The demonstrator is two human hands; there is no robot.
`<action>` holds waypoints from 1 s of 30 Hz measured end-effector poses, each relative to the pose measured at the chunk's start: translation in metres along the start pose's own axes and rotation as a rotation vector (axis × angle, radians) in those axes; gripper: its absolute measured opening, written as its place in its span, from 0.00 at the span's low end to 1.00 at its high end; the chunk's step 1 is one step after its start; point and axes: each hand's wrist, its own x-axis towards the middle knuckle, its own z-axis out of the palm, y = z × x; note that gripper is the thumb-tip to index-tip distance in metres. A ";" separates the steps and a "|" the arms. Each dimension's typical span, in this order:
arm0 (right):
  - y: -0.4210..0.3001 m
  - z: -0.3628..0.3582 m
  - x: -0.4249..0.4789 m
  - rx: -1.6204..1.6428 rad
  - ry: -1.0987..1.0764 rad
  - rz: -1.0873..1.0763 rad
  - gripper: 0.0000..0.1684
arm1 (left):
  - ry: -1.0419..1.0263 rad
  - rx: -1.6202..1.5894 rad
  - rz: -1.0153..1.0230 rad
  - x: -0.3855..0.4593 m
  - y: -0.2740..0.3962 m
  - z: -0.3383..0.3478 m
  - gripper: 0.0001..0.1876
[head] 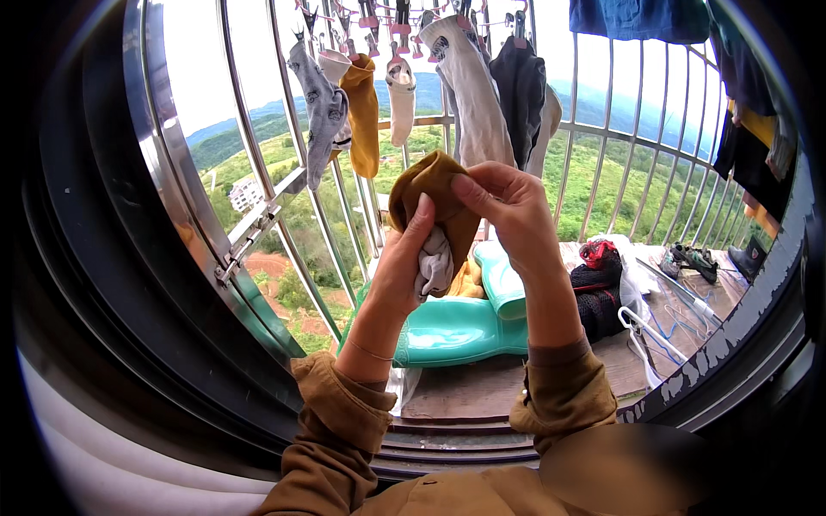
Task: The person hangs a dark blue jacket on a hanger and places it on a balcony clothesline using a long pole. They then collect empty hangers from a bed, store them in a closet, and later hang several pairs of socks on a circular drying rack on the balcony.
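Between my hands is a mustard-brown sock (429,177), its upper end folded over. My left hand (406,258) grips it with the thumb on its front, and also holds a crumpled light grey cloth item (435,261), perhaps a sock, against it. The fingers and thumb of my right hand (510,206) pinch the mustard-brown sock's right edge. Just beyond, socks hang from pegs: a grey patterned one (316,109), a mustard one (362,116), a small cream one (401,103), a long whitish one (471,90) and a dark one (518,97).
Metal bars (606,129) enclose the ledge outside the window frame. Turquoise rubber boots (461,329) lie on the wooden boards (464,390). To the right are a black mesh bundle (594,290), white hangers (652,342) and shoes (690,259). Clothes (639,16) hang at the upper right.
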 end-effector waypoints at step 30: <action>0.053 0.001 -0.051 -0.410 0.039 0.088 0.20 | 0.357 0.632 -0.031 -0.048 -0.031 -0.025 0.15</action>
